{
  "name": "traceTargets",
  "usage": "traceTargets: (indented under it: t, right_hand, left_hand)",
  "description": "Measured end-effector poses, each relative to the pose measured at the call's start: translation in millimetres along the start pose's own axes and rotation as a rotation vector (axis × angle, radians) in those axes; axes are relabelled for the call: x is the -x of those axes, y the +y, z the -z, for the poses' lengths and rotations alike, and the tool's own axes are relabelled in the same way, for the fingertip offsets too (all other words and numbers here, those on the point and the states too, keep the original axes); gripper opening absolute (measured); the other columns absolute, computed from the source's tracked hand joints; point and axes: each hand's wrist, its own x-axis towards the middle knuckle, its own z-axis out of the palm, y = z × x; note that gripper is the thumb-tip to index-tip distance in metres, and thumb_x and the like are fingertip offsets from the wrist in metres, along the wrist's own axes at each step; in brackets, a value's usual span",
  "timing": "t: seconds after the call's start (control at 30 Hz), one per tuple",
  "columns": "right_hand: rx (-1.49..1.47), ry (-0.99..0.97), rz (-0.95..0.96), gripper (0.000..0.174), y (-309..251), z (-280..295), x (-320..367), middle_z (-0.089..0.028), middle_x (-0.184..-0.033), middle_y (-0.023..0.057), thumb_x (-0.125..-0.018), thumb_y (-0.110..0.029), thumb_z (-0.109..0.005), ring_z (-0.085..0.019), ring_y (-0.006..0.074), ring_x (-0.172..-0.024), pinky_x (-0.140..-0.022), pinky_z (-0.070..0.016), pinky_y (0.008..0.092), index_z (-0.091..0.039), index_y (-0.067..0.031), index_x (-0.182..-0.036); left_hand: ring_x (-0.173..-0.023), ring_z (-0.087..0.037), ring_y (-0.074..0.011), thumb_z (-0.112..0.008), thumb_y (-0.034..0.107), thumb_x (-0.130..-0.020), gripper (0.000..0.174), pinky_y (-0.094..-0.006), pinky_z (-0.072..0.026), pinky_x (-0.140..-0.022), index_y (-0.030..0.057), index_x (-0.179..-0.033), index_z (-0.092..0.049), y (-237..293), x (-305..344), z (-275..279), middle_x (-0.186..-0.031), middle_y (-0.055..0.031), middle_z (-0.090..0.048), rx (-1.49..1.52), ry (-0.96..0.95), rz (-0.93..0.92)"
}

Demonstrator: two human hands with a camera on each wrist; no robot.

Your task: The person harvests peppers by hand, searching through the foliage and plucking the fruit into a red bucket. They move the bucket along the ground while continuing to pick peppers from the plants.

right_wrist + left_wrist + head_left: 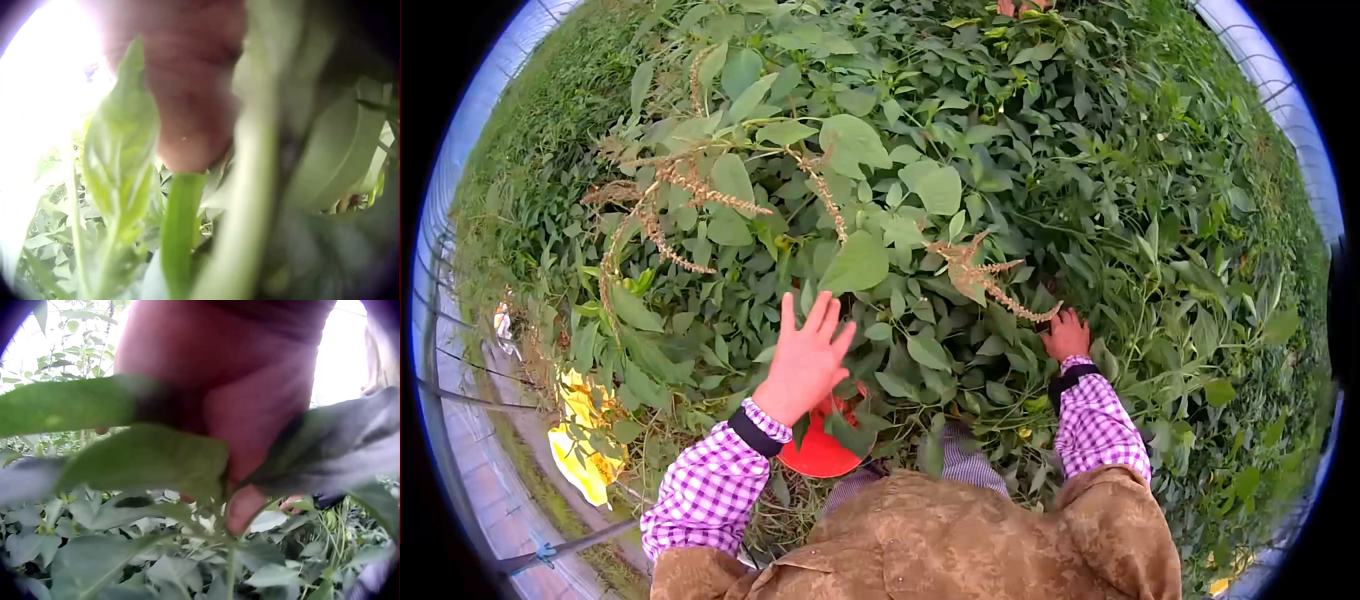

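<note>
My left hand (808, 355) is held over the leafy green plants (930, 350) with its fingers spread, holding nothing. Its palm (206, 375) shows in the left wrist view behind several blurred leaves (150, 459). Below that hand stands a red bucket (820, 458), partly covered by the hand and leaves, with red pieces at its upper side. Farther right, my right hand (1067, 336) reaches into the foliage, its fingers loosely extended among leaves. In the right wrist view a fingertip (194, 150) overlaps the top of a narrow green leaf (181, 231).
A tall weed with dry brown seed spikes (700, 190) rises in front, and another spike (985, 275) hangs near the right hand. Yellow bags (585, 435) lie at the left beside a paved strip (510, 480). Dense plants spread ahead and to the right.
</note>
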Motion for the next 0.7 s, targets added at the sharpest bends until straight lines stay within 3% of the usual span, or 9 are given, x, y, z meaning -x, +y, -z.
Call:
traceTargets:
  t: [0.13, 0.17, 0.2, 0.3, 0.4, 0.43, 0.5, 0.6, 0.7]
  right_hand:
    - [-0.032, -0.014, -0.057, 0.054, 28.0, -46.1, 25.0, -0.051, -0.129, 0.0094, -0.080, -0.035, -0.062, -0.036, 0.0267, -0.130, -0.101, -0.0320, 0.0536, -0.050, -0.0112, -0.127]
    - [-0.085, -0.004, -0.073, 0.053, 31.7, -52.0, 19.7, -0.051, -0.129, 0.0105, -0.079, -0.033, -0.063, -0.037, 0.0272, -0.130, -0.100, -0.0321, 0.0555, -0.052, -0.0113, -0.126]
    - [0.008, -0.024, -0.070, 0.051, 26.0, -47.9, 15.1, -0.049, -0.131, 0.0117, -0.079, -0.030, -0.064, -0.036, 0.0279, -0.131, -0.097, -0.0324, 0.0586, -0.052, -0.0112, -0.125]
    - [-0.174, 0.043, -0.004, 0.046, 14.0, -28.3, 3.0, -0.053, -0.126, 0.0151, -0.079, -0.027, -0.064, -0.043, 0.0290, -0.125, -0.095, -0.0375, 0.0546, -0.056, -0.0090, -0.120]
    - [-0.665, 0.198, 0.136, 0.032, -4.6, -0.4, -17.9, -0.064, -0.101, 0.0192, -0.081, -0.024, -0.063, -0.061, 0.0313, -0.099, -0.086, -0.0476, 0.0373, -0.063, -0.0030, -0.105]
    - [-0.826, 0.148, 0.107, 0.032, -11.2, 13.3, -17.5, -0.066, -0.098, 0.0185, -0.082, -0.025, -0.062, -0.063, 0.0311, -0.094, -0.083, -0.0485, 0.0363, -0.064, -0.0014, -0.104]
    - [-0.959, 0.130, 0.086, 0.035, -9.6, 13.2, -25.4, -0.067, -0.097, 0.0183, -0.084, -0.025, -0.062, -0.064, 0.0266, -0.093, -0.082, -0.0487, 0.0337, -0.063, -0.0002, -0.107]
    - [-0.975, 0.197, 0.033, 0.039, -3.4, 14.7, -13.3, -0.065, -0.103, 0.0183, -0.083, -0.022, -0.062, -0.063, 0.0263, -0.095, -0.084, -0.0477, 0.0338, -0.058, 0.0027, -0.114]
    - [-1.056, 0.199, -0.140, 0.043, 31.2, -43.4, -21.4, -0.065, -0.104, 0.0190, -0.083, -0.021, -0.063, -0.062, 0.0264, -0.096, -0.084, -0.0477, 0.0342, -0.056, 0.0034, -0.117]
  left_hand:
    - [-0.129, -0.037, -0.0338, -0.050, 0.032, -0.090, 0.036, -0.0652, -0.0198, -0.102, 0.0095, -0.115, -0.060, -93.0, 87.7, -98.1, -0.131, -0.0177, -0.048, 0.004, -0.128, 0.423]
    - [-0.124, -0.042, -0.0320, -0.054, 0.030, -0.088, 0.033, -0.0592, -0.0277, -0.101, 0.0101, -0.114, -0.060, -94.7, 99.6, -98.9, -0.121, -0.0145, -0.055, 0.039, -0.093, 0.491]
    - [-0.124, -0.042, -0.0320, -0.054, 0.030, -0.088, 0.033, -0.0592, -0.0277, -0.101, 0.0101, -0.114, -0.060, -93.8, 108.9, -96.9, -0.121, -0.0145, -0.055, 0.030, -0.089, 0.515]
    - [-0.121, -0.046, -0.0325, -0.055, 0.026, -0.088, 0.028, -0.0488, -0.0371, -0.098, 0.0086, -0.110, -0.060, -83.7, 126.1, -89.1, -0.119, -0.0144, -0.055, 0.230, -0.009, 0.573]
    - [-0.122, -0.045, -0.0305, -0.055, 0.026, -0.088, 0.026, -0.0522, -0.0365, -0.097, 0.0088, -0.107, -0.060, -68.4, 136.0, -84.6, -0.121, -0.0132, -0.055, 0.256, 0.000, 0.620]
    - [-0.122, -0.045, -0.0293, -0.054, 0.025, -0.089, 0.024, -0.0533, -0.0340, -0.099, 0.0088, -0.106, -0.060, -63.4, 141.9, -84.9, -0.122, -0.0121, -0.054, 0.193, 0.002, 0.647]
    - [-0.122, -0.045, -0.0297, -0.052, 0.024, -0.090, 0.023, -0.0546, -0.0295, -0.102, 0.0085, -0.106, -0.060, -65.8, 162.2, -93.0, -0.122, -0.0116, -0.054, 0.230, 0.013, 0.706]
    - [-0.116, -0.048, -0.0288, -0.057, 0.022, -0.086, 0.024, -0.0497, -0.0357, -0.093, 0.0080, -0.106, -0.061, -77.0, 194.9, -98.0, -0.117, -0.0113, -0.056, 0.228, -0.026, 0.797]
    - [-0.116, -0.048, -0.0287, -0.061, 0.019, -0.083, 0.026, -0.0480, -0.0379, -0.091, 0.0080, -0.106, -0.061, -86.8, 212.4, -101.9, -0.118, -0.0111, -0.054, 0.232, -0.085, 0.837]
